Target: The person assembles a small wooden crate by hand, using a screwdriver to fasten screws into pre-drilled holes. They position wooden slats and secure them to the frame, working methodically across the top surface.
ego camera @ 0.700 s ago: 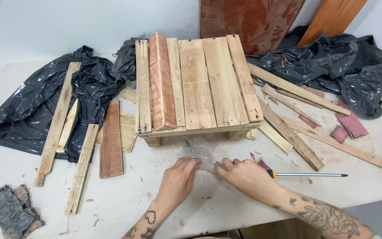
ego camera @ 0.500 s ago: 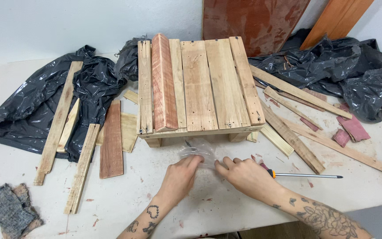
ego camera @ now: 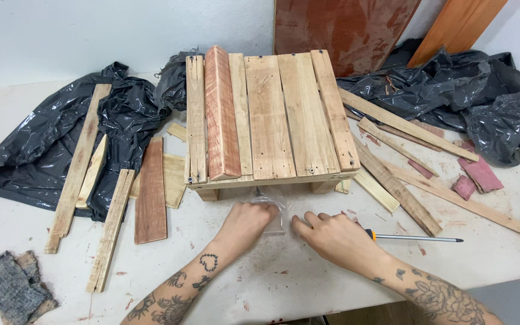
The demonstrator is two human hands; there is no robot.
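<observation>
My left hand (ego camera: 245, 221) is closed on a small clear plastic bag (ego camera: 274, 210) that lies on the white table (ego camera: 284, 283), just in front of a slatted wooden platform (ego camera: 272, 114). My right hand (ego camera: 331, 236) rests palm down beside it, fingertips at the bag's right edge; I cannot tell whether they pinch it. A thick reddish block (ego camera: 221, 114) lies on top of the platform's slats. A screwdriver (ego camera: 416, 238) lies on the table behind my right hand, its tip pointing right.
Black plastic sheeting (ego camera: 49, 150) with loose wooden slats (ego camera: 79, 162) covers the left; more black plastic sheeting (ego camera: 452, 90) and slats (ego camera: 404, 126) lie at the right. A reddish plank (ego camera: 151, 189) lies left of the platform. A grey rag (ego camera: 10, 289) sits front left. Boards (ego camera: 344, 27) lean on the wall.
Both hands have moved slightly away from me toward the platform's front, and the clear bag now sits bunched under my left fingers.
</observation>
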